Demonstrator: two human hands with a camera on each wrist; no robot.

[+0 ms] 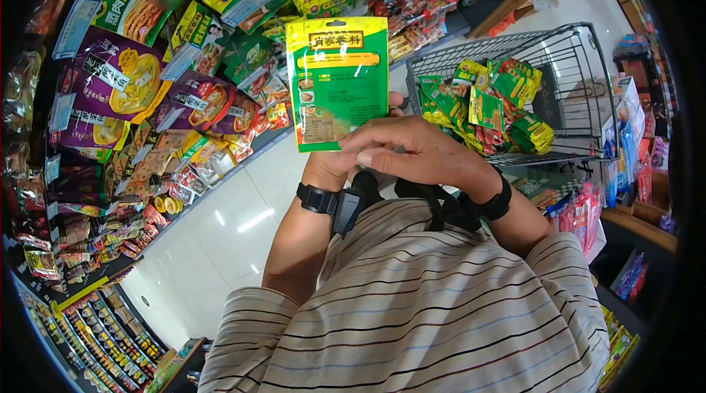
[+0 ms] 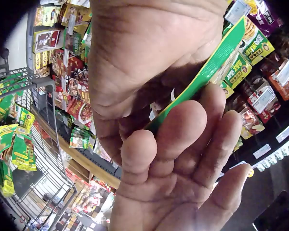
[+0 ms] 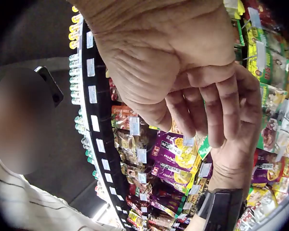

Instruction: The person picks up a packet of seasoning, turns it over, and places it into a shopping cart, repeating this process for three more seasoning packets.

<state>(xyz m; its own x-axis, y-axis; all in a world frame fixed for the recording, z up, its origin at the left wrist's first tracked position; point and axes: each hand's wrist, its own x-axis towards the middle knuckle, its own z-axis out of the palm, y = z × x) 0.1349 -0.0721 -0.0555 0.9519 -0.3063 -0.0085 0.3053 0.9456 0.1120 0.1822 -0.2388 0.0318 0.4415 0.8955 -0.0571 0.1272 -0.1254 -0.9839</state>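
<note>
A flat green and yellow seasoning packet (image 1: 338, 84) stands upright before the person, its printed text side turned to the head camera. The left hand (image 1: 329, 167) holds it near the bottom, with fingertips (image 1: 396, 102) showing at its right edge. Much of that hand is hidden by the packet and the right hand (image 1: 423, 144). The right hand lies across the left hand with loosely extended fingers, at the packet's lower edge. Seen edge-on in the left wrist view, the packet (image 2: 204, 77) runs beside the left palm (image 2: 149, 53). In the right wrist view, right-hand fingers (image 3: 214, 113) overlap the left hand.
Shelves of food packets line the left side, including purple packets (image 1: 125, 77) and price tags (image 1: 76, 27). At the right stands a wire shopping cart (image 1: 581, 91) holding several green and yellow packets (image 1: 485, 110). Pale tiled floor (image 1: 220, 209) runs below the shelves.
</note>
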